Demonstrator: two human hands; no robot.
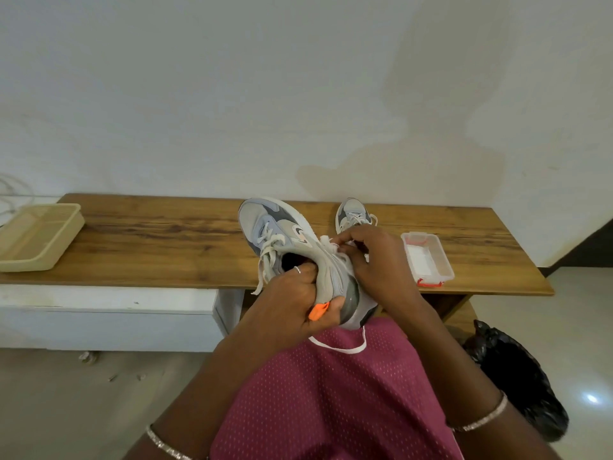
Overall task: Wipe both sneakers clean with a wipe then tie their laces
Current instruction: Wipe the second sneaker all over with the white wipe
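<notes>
- Your left hand (pixel 292 300) grips the heel of the raised sneaker (pixel 282 234): fingers are hooked into its opening and the thumb is clamped behind the heel, beside an orange pull tab (pixel 318 312).
- Your right hand (pixel 371 257) is curled against the sneaker's outer side, fingertips pinching a small white wad that looks like the wipe (pixel 330 244); most of it is hidden under the fingers.
- You hold that sneaker in the air at the centre of the frame, above the near edge of the counter (pixel 149 234), toe pointing away from you and tipped toward the left, laces (pixel 270 247) loose and dangling.
- You have the second sneaker (pixel 353 215) standing on the counter just behind your right hand, toe toward the wall.
- Right of your right hand, a clear plastic box (pixel 428 258) with red clips sits open on the counter, something white inside.
- At the far left of the frame, a beige basket (pixel 36 237) rests on the counter's end.
- Lower right, a black bag (pixel 517 376) lies on the floor.
- A white cord (pixel 341 347) lies across your maroon lap below the heel; you cannot tell from this view whether it is a lace.
</notes>
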